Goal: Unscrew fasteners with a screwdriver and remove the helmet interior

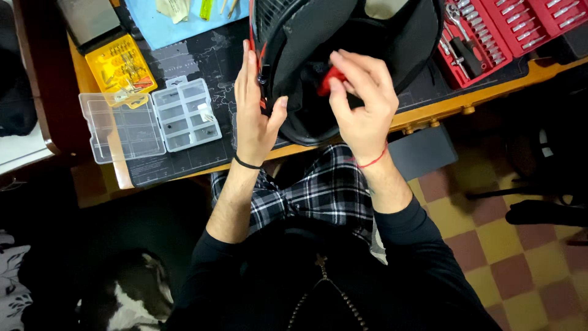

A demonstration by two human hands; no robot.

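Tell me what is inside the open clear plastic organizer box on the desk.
The clear organizer box lies open. The right half's compartments hold a few small dark and pale parts, too small to identify. The left half looks mostly bare. Nothing covers it; the left hand and right hand are at the black helmet.

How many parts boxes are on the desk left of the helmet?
3: a yellow box at the back, a clear open box beside the left hand, and its clear lid tray further left. Others may lie out of frame.

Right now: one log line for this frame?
left hand: steadies black helmet rim | right hand: pinches red piece inside it | clear parts box: open, left
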